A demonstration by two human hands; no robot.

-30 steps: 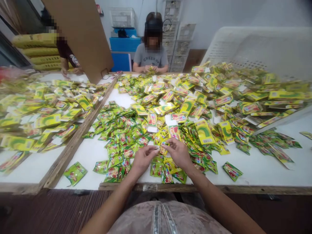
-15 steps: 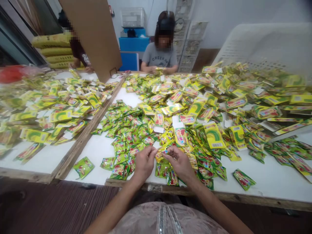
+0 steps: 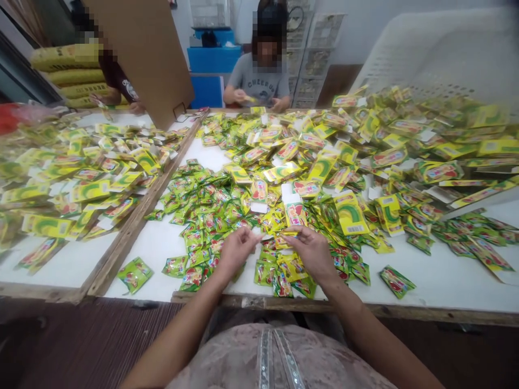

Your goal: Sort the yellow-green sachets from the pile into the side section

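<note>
My left hand (image 3: 235,249) and my right hand (image 3: 311,249) hover over a heap of small green and yellow sachets (image 3: 211,216) near the front edge of a white table (image 3: 441,281). Both hands are closed in a pinch. Between them they hold a yellow packet (image 3: 284,237), the right fingers on its right end; the left fingertips pinch near its left end. Just beyond the hands lies a yellow card with a sachet on it (image 3: 295,212).
A big pile of yellow cards (image 3: 385,146) covers the table's far right, before a white basket (image 3: 438,54). A wooden rail (image 3: 133,227) divides off a second table of cards (image 3: 68,178). One person sits opposite (image 3: 259,81), another at far left (image 3: 113,81), behind cardboard (image 3: 146,54).
My hands have drawn slightly apart and the yellow packet now shows between them. The camera view has shifted a little; the person opposite has moved their hands.
</note>
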